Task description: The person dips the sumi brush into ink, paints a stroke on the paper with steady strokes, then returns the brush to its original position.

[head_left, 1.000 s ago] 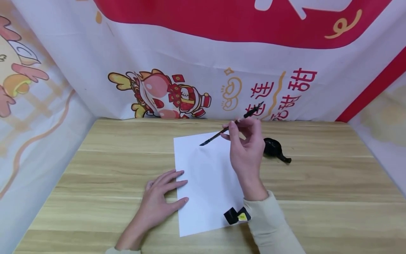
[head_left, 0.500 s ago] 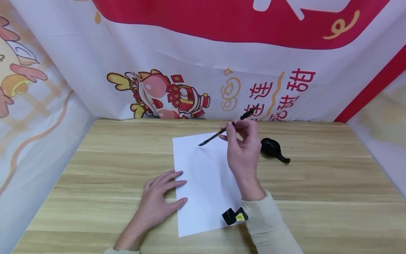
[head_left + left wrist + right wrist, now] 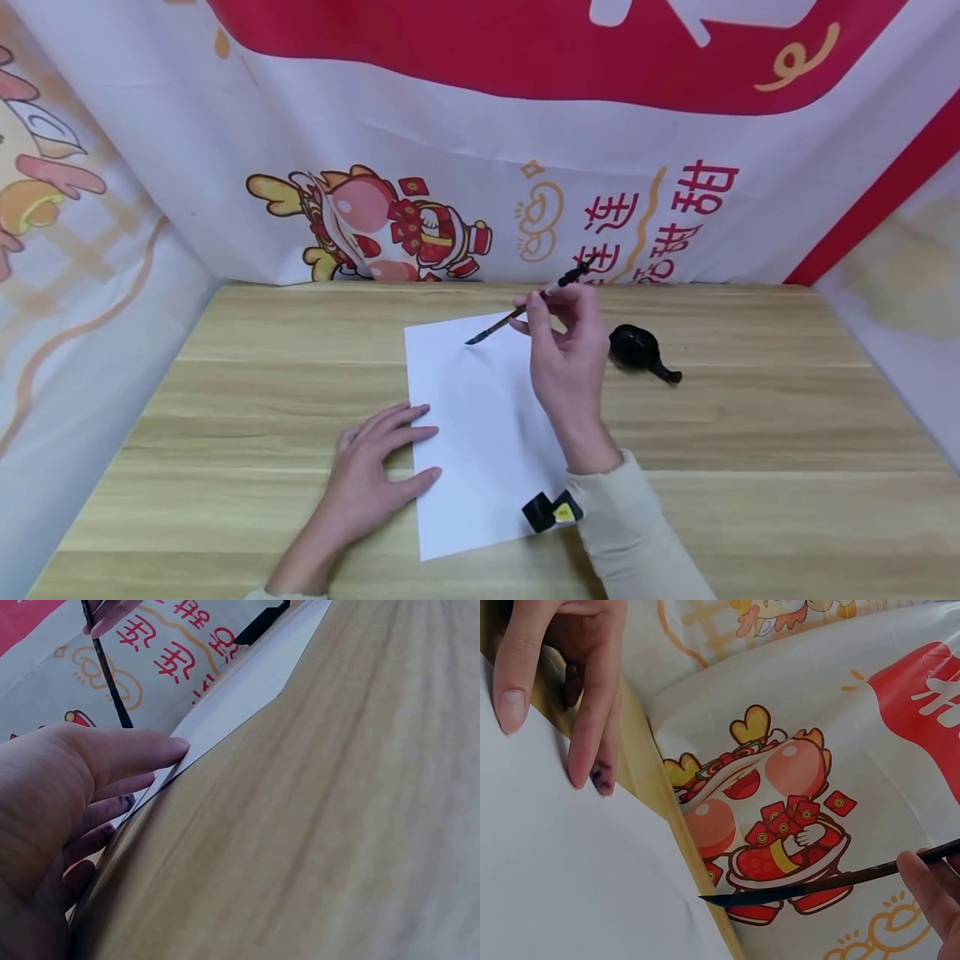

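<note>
A brush with a dark tip slants over the upper left of a white sheet of paper. My right hand pinches its handle between thumb and fingers. The brush tip sits close over the paper, which bears no plain mark. Against the sheet's left edge rests my left hand, fingers spread and fairly straight, fingertips on the paper. Dark smudges show on one of its fingers in the right wrist view. The left wrist view has the brush beyond my thumb.
A black rounded object with a short stem lies right of my right hand on the wooden table. Black pieces, one with a yellow label, sit at the sheet's lower right corner. A printed cloth hangs behind the table.
The whole head view has shifted slightly left. My right hand and the brush have tilted a little, the brush's upper end coming down. My left hand stays at the paper's edge.
</note>
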A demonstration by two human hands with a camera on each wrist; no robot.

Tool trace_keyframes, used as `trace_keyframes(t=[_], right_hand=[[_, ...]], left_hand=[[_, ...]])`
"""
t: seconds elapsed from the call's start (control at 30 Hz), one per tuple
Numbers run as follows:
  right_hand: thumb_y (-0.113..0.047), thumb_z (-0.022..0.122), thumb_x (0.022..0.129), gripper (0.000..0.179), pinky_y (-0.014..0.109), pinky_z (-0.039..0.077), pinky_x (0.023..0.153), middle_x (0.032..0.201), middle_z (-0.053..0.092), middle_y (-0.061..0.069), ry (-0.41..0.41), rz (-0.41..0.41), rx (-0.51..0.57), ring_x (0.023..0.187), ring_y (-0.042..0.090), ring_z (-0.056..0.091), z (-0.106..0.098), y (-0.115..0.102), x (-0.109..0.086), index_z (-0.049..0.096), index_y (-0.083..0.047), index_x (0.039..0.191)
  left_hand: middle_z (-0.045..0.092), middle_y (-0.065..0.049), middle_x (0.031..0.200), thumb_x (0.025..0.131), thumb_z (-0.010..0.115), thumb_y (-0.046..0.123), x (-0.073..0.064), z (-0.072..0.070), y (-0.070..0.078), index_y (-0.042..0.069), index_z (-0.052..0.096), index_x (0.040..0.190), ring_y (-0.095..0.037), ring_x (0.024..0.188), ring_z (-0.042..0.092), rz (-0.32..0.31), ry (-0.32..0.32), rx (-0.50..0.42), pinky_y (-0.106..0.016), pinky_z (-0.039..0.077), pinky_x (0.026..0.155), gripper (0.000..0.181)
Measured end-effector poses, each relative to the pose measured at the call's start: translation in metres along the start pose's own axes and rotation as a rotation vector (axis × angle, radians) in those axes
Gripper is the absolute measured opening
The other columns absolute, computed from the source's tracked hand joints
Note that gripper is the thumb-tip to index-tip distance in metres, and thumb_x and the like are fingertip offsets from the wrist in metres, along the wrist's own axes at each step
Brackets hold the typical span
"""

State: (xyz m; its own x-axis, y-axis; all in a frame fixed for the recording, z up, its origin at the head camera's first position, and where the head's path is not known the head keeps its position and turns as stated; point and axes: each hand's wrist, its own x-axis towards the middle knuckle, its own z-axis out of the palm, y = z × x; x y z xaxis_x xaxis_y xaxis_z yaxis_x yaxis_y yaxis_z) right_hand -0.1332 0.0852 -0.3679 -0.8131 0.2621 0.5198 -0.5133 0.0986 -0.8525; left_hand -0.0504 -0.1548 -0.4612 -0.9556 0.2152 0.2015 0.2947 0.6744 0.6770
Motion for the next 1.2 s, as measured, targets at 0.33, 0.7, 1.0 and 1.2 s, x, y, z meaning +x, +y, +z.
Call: trace_keyframes(t=[0.33, 0.7, 1.0, 1.2], right_hand=[[-0.004, 0.063, 0.107, 0.021, 0.033, 0.067, 0.082, 0.108, 0.064, 0.017, -0.001, 0.019, 0.026, 0.102, 0.025, 0.077, 0.0009, 0.0002, -0.0016, 0.050, 0.008, 0.119], [-0.007, 0.064, 0.108, 0.023, 0.031, 0.066, 0.083, 0.111, 0.066, 0.020, -0.009, 0.023, -0.006, 0.102, 0.017, 0.076, 0.0002, -0.0001, -0.0030, 0.051, 0.007, 0.120], [-0.007, 0.064, 0.108, 0.022, 0.032, 0.066, 0.083, 0.111, 0.065, 0.019, -0.005, 0.026, -0.002, 0.101, 0.012, 0.075, -0.0020, -0.0005, -0.0035, 0.051, 0.006, 0.120], [-0.004, 0.063, 0.107, 0.020, 0.033, 0.067, 0.082, 0.109, 0.064, 0.022, -0.011, -0.011, 0.013, 0.100, 0.012, 0.075, -0.0013, 0.0021, -0.0037, 0.051, 0.008, 0.118]], left_hand=[[0.065, 0.003, 0.155, 0.080, 0.094, 0.028, -0.0018, -0.0001, -0.0001, 0.026, 0.079, 0.125, -0.031, 0.150, 0.052, -0.002, 0.009, -0.009, -0.056, 0.028, 0.110, 0.048], [0.065, 0.003, 0.153, 0.079, 0.095, 0.027, -0.0049, 0.0006, -0.0028, 0.026, 0.080, 0.124, -0.031, 0.149, 0.054, -0.002, 0.027, -0.011, -0.054, 0.028, 0.109, 0.047], [0.065, 0.003, 0.153, 0.080, 0.095, 0.027, -0.0034, 0.0025, -0.0024, 0.027, 0.080, 0.123, -0.031, 0.149, 0.054, -0.001, 0.024, -0.017, -0.056, 0.027, 0.109, 0.046], [0.065, 0.003, 0.153, 0.079, 0.095, 0.027, -0.0024, 0.0027, -0.0012, 0.027, 0.080, 0.123, -0.031, 0.148, 0.054, 0.007, 0.025, -0.018, -0.057, 0.027, 0.110, 0.046]])
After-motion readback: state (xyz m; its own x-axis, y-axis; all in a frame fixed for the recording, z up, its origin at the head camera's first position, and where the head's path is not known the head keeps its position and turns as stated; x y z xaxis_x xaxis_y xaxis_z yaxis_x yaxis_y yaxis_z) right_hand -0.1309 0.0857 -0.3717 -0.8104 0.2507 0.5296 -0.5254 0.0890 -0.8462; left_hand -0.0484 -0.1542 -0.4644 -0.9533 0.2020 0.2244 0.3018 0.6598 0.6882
